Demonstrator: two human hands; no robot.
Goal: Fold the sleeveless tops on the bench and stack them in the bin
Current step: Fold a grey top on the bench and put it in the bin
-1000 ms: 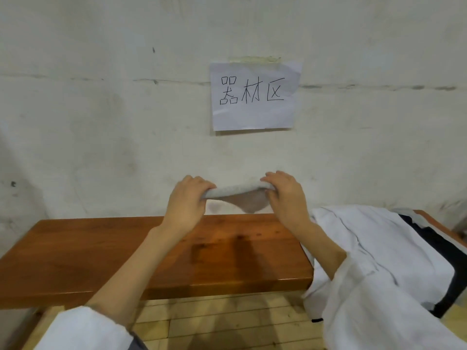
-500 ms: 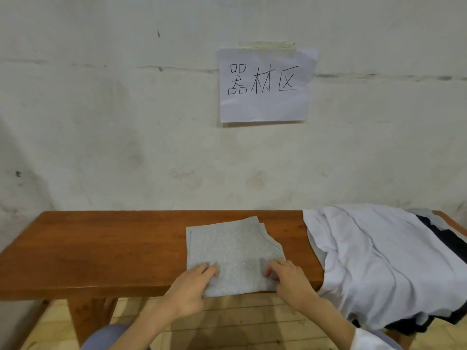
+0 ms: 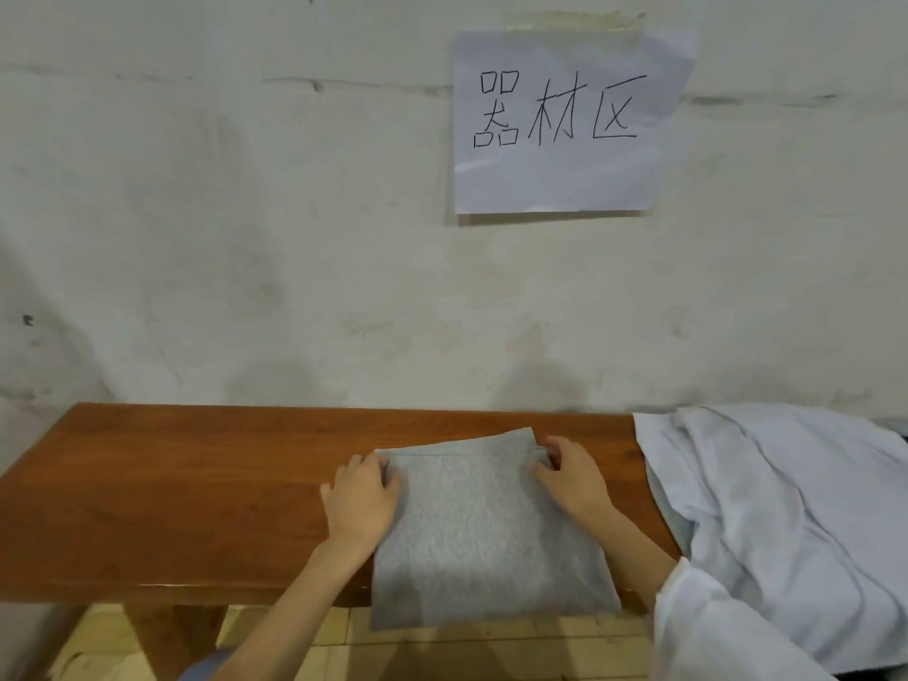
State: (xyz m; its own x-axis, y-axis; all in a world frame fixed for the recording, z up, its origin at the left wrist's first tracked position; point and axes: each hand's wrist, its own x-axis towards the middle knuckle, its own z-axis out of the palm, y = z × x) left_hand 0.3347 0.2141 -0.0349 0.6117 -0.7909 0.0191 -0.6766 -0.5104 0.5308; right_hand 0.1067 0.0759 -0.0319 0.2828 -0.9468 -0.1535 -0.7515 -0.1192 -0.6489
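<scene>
Hands have gone from the near edge up to the far corners now. The left hand point(image 3: 361, 501) and right hand point(image 3: 572, 476) each pinch a corner of the folded grey top point(image 3: 481, 543) with curled fingers. It's lying flat on the wooden bench point(image 3: 196, 484), with its near edge hanging over the front.

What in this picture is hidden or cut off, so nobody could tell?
- The bin: nowhere in the head view; it lies outside the frame.
- The white pile: cut off by the right and bottom edges; its own folds hide how many tops it holds.
- The bench: its right end is covered by the white pile.
- The grey top: its lower layers are hidden under the upper one.
</scene>
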